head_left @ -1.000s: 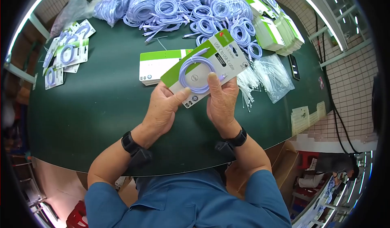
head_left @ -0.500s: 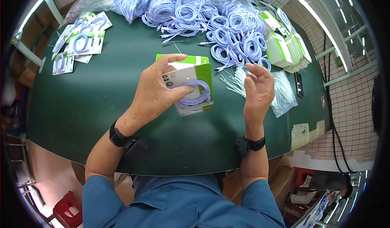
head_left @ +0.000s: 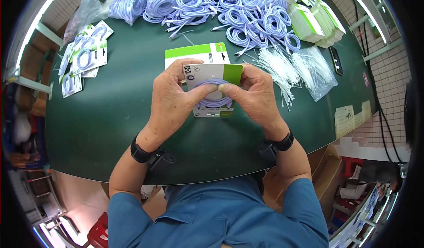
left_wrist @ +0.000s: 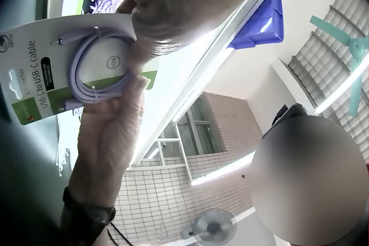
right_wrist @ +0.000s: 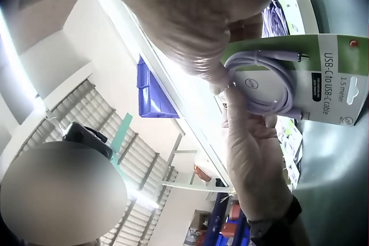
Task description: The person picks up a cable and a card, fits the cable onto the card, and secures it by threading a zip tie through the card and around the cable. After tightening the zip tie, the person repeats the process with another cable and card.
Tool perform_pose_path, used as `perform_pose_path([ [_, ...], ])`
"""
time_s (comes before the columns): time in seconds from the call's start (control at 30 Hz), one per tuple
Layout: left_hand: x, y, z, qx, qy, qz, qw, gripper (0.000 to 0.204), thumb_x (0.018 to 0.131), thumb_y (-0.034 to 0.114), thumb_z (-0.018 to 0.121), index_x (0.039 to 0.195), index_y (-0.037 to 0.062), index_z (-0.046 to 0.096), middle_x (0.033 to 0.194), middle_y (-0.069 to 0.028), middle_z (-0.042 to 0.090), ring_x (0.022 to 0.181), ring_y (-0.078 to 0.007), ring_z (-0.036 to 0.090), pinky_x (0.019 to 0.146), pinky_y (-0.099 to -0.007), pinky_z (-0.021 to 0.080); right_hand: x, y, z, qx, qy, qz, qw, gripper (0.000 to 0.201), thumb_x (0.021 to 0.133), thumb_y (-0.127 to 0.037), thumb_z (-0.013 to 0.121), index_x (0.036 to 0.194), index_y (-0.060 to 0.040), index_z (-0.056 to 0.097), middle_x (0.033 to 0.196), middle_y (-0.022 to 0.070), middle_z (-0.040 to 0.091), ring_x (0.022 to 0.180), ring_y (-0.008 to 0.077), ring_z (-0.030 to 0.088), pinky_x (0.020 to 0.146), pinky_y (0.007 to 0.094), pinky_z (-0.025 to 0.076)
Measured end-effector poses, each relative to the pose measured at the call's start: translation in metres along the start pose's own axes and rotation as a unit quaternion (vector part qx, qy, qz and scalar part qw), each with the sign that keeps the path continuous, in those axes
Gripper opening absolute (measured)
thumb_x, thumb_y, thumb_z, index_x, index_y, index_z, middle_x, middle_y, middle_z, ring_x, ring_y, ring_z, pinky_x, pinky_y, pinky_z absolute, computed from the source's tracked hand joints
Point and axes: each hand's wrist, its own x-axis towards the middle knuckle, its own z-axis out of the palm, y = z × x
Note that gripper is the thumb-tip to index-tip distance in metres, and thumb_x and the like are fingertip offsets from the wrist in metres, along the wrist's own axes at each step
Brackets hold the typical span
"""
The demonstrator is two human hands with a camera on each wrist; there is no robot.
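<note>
Both hands hold a green and white card (head_left: 232, 74) with a coiled lilac cable (head_left: 216, 102) on its front. The left hand (head_left: 171, 93) grips the card's left side and the right hand (head_left: 259, 97) its right side; the two thumbs meet over the coil. In the head view the card is tilted, its hanging slot toward the person. The left wrist view shows the cable (left_wrist: 78, 67) with ties round it on the card (left_wrist: 34, 93). Printed text is readable on the card (right_wrist: 337, 79) in the right wrist view.
Behind the hands lies a stack of blank cards (head_left: 194, 51). Carded cables (head_left: 84, 59) are at the left, coiled cables (head_left: 194, 0) along the back. White ties (head_left: 278, 66), a bag of ties (head_left: 316, 73), card stacks (head_left: 304, 24) and a phone (head_left: 336, 60) sit at the right.
The card has turned from slanting up and away to slot toward the person. The right hand let go, moved off to the right, and now holds the card's right side again.
</note>
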Motion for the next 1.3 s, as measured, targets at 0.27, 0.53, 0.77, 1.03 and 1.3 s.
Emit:
perform_pose_path([
  [0.27,0.003,0.018,-0.006,-0.026,-0.054,-0.086,0.995,0.036,0.093,0.008,0.082,0.123,-0.0037,0.064,0.101,-0.0121,0.078,0.086,-0.0135,0.075,0.061,-0.0250,0.058,0.001,-0.002,0.004,-0.024,0.026,-0.009,0.999,0.023,0.095,-0.004,0.082,0.115,0.0042,0.072,0.105,0.0083,0.076,0.093,0.0105,0.071,0.083,0.0275,0.060],
  [0.53,0.002,0.013,-0.002,-0.126,-0.071,-0.094,0.985,0.035,0.097,0.002,0.076,0.127,-0.0054,0.058,0.114,-0.0163,0.075,0.091,-0.0174,0.075,0.058,-0.0251,0.064,0.004,0.001,0.000,-0.029,0.010,-0.012,0.999,0.022,0.094,-0.003,0.083,0.112,0.0036,0.073,0.105,0.0084,0.076,0.091,0.0091,0.070,0.080,0.0266,0.059],
  [0.77,0.002,0.014,-0.002,-0.140,-0.092,-0.130,0.977,0.031,0.099,0.000,0.072,0.125,-0.0049,0.056,0.115,-0.0165,0.073,0.093,-0.0181,0.075,0.060,-0.0260,0.065,0.003,0.010,0.001,-0.001,0.011,0.011,1.000,0.022,0.095,-0.005,0.082,0.114,0.0030,0.073,0.108,0.0073,0.076,0.093,0.0101,0.071,0.082,0.0273,0.060],
  [1.03,0.007,0.009,-0.012,-0.155,-0.062,-0.130,0.977,0.029,0.100,-0.001,0.070,0.124,-0.0030,0.054,0.114,-0.0159,0.072,0.095,-0.0184,0.075,0.062,-0.0272,0.066,0.017,0.004,-0.063,-0.090,0.062,0.058,0.992,0.018,0.096,-0.009,0.081,0.110,0.0011,0.076,0.094,0.0053,0.076,0.086,0.0107,0.071,0.076,0.0268,0.057],
  [1.3,0.007,0.016,-0.021,-0.103,-0.046,-0.090,0.989,0.026,0.101,0.001,0.072,0.123,-0.0045,0.060,0.116,-0.0158,0.073,0.097,-0.0188,0.074,0.074,-0.0304,0.066,0.013,0.027,-0.121,-0.559,0.047,0.074,0.824,0.014,0.082,-0.012,0.084,0.093,-0.0033,0.080,0.088,0.0139,0.076,0.079,0.0270,0.074,0.074,0.0392,0.058],
])
